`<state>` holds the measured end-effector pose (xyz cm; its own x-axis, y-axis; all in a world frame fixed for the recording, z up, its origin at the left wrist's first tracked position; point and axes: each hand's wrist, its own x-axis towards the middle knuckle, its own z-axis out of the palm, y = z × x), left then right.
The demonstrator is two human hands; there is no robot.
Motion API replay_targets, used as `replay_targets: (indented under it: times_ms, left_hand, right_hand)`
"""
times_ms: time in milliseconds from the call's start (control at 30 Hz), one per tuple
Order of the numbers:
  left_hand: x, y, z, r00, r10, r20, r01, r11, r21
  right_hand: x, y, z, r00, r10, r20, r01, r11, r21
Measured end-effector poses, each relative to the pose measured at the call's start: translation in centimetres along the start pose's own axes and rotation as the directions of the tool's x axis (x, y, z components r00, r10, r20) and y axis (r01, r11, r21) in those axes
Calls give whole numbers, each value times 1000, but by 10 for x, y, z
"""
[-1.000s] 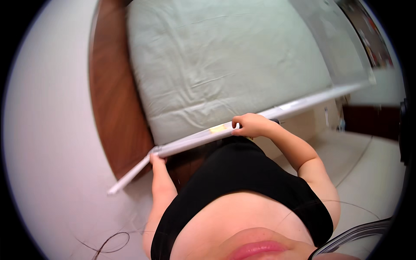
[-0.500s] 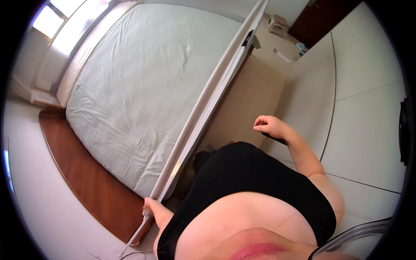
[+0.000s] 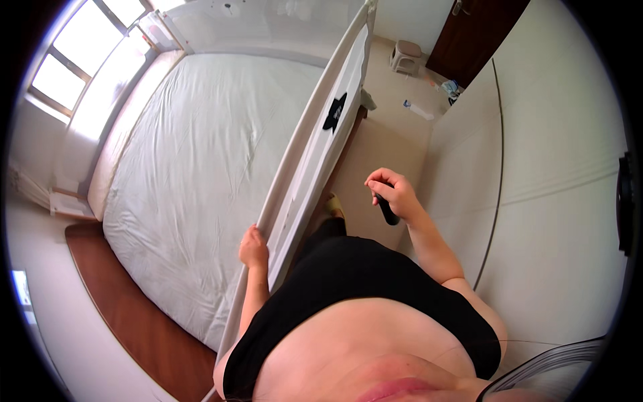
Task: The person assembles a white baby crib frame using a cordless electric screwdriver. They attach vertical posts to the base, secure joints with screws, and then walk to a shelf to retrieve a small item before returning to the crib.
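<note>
A padded bed guard rail (image 3: 295, 151) with a white mesh-like panel runs along the near side of a bed (image 3: 194, 154) covered in a pale grey-green fitted sheet. My left hand (image 3: 253, 246) rests on its top bar, fingers bent over it. On the other side of my body, my right hand (image 3: 394, 195) is raised over the floor, closed around a smooth black elongated object (image 3: 386, 210). Its kind cannot be made out, since the fingers cover its upper part. A black star-shaped patch (image 3: 335, 112) marks the rail farther along.
Pale cabinet doors (image 3: 536, 167) stand close on my right. Beyond the bed's far corner are a plastic stool (image 3: 406, 57), a dark door (image 3: 469, 33) and small items (image 3: 451, 89) on the floor (image 3: 382, 137). A brown wooden headboard (image 3: 134, 315) curves at the left.
My left hand has moved forward along the rail from its near end. The right hand has shifted left, showing more of the black object. My view has tilted up toward the window and far rail.
</note>
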<state>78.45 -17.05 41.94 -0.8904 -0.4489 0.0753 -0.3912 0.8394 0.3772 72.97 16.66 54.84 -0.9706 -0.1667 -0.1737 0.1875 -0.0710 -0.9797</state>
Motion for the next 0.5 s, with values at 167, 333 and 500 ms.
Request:
replay_targets:
  times_ms: [167,333,500]
  left_hand:
    - [44,80,19,839,537,-90,-540,802,-254]
    - [73,216,-33,558,826,-78,-663,386,-642]
    - [96,223,-47,749,661,41,-279,370,-886]
  right_hand:
    - [59,-17,18,967,-227,119,228,974,4]
    - [86,-63,39,850,-450,274,373,881,290]
    - [135,-81,46,682,-726,83,669,666,329]
